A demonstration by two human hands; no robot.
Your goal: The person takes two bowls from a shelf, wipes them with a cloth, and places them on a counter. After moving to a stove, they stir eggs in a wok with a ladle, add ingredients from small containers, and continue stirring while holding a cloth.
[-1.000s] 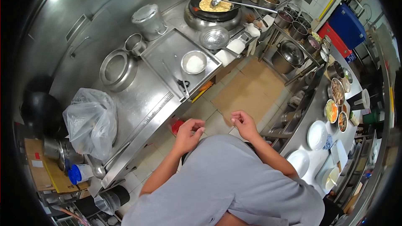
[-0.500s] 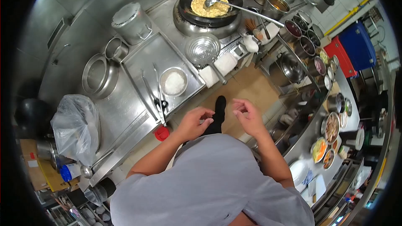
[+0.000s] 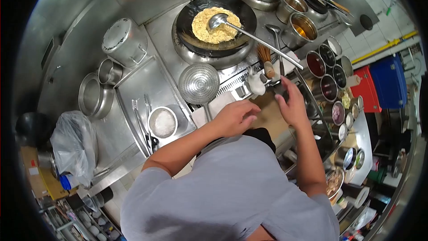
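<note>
My right hand [image 3: 292, 105] reaches forward, thumb and fingers apart, holding nothing. It is just below the handle end of a long steel ladle [image 3: 257, 40], whose bowl rests on a yellow egg-like layer [image 3: 203, 26] in a black wok [image 3: 183, 27] on the burner. My left hand [image 3: 236, 118] hangs over the stove's front edge, fingers loosely curved and apart from the thumb, empty. Nearest to it are a white cloth [image 3: 218, 106] and a perforated skimmer [image 3: 199, 84], whose handle end my forearm partly hides. A bundled brush [image 3: 265, 56] and a dark spatula [image 3: 275, 33] lie beyond my right hand.
A bowl of white granules [image 3: 162, 122] and tongs [image 3: 141, 125] sit on the left tray. Behind them stands a tall pot [image 3: 125, 42]. Seasoning pots [image 3: 314, 62] line the right-hand rack. Pots of oily liquid [image 3: 303, 27] stand at the back right.
Both hands have moved forward and closer to the stove, the right one towards the ladle handle. My view has shifted nearer the wok. The ladle still rests in the wok.
</note>
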